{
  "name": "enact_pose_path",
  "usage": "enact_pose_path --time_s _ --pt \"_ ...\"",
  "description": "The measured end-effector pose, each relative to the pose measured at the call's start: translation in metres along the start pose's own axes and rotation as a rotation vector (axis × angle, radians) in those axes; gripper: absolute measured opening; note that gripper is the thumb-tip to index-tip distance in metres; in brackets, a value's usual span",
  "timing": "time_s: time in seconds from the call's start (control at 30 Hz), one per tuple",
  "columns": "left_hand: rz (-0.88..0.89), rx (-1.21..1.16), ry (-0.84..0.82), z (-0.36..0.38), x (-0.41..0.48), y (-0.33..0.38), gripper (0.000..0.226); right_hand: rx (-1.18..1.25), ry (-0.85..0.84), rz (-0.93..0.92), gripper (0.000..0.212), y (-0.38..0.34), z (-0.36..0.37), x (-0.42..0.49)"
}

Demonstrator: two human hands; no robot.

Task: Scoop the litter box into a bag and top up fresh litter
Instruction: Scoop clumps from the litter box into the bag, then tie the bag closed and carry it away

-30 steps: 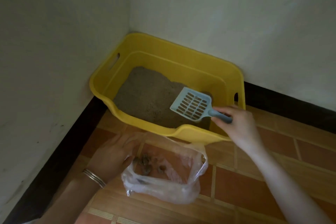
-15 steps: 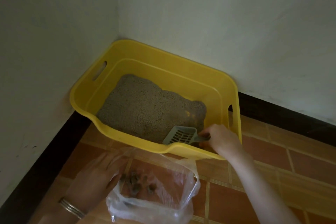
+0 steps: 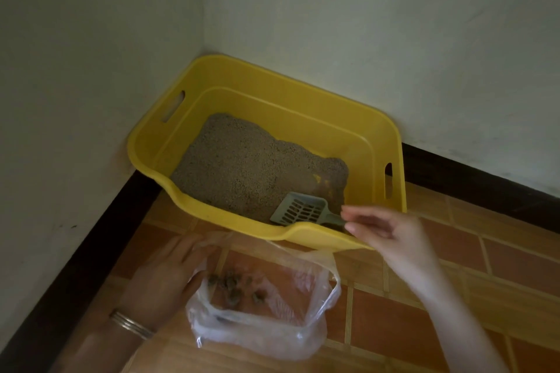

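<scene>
Yellow litter box (image 3: 274, 91) sits in the corner where two pale walls (image 3: 363, 24) meet, on brown floor tiles (image 3: 394, 327). Grey-brown litter (image 3: 242, 166) covers most of its floor, with bare yellow along the far side. Slotted grey scoop (image 3: 303, 210) lies in the near right corner of the box, blade on the litter, handle pointing right. Right hand (image 3: 391, 239) is over the box's near right rim, fingers loosely spread and grasping nothing; its fingertips are at the handle's end, contact cannot be told. Clear plastic bag (image 3: 266, 333) stands open on the tiles just near of the box, dark clumps (image 3: 233, 288) inside. Left hand (image 3: 163, 278), bangles (image 3: 131, 324) at the wrist, lies at the bag's left edge with fingers fairly straight; whether it pinches the plastic cannot be told.
</scene>
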State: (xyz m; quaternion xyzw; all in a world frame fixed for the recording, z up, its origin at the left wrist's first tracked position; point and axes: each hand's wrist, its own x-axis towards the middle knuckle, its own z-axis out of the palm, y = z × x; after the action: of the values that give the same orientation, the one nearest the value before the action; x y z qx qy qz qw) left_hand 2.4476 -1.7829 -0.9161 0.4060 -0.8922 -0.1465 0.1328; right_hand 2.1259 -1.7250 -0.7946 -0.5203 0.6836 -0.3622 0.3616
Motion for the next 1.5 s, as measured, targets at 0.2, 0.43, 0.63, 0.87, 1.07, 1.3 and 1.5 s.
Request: enact_pose_path --time_s 0.2,0.43,0.63,0.87,1.07,1.3,1.5 --pt "-0.088 0.021 -0.073 -0.002 -0.004 0.011 0.061 0.193 0.076 -0.017 0.022 0.002 0.016 -0.047" --pt "-0.175 -0.020 -0.116 -0.002 -0.001 0.015 0.060 -0.260 0.005 0.122 0.030 0.045 0.055 -0.053" --pt "-0.336 -0.051 -0.173 0.005 0.006 0.014 0.050 -0.597 0.014 0.199 0.053 0.062 0.068 -0.049" --pt "-0.450 0.060 -0.200 -0.006 0.009 0.021 0.036 -0.502 0.010 0.079 0.037 0.042 0.065 -0.051" --pt "-0.472 0.024 -0.093 -0.043 0.013 0.026 0.024 -0.676 0.161 -0.066 0.033 0.017 0.056 -0.047" --pt "-0.585 0.085 -0.082 -0.084 0.010 0.029 0.012 -0.841 0.103 -0.006 0.008 -0.006 0.039 -0.036" --pt "-0.483 -0.251 0.041 -0.115 0.004 0.040 0.029 -0.545 0.103 -0.200 0.023 -0.046 0.034 -0.045"
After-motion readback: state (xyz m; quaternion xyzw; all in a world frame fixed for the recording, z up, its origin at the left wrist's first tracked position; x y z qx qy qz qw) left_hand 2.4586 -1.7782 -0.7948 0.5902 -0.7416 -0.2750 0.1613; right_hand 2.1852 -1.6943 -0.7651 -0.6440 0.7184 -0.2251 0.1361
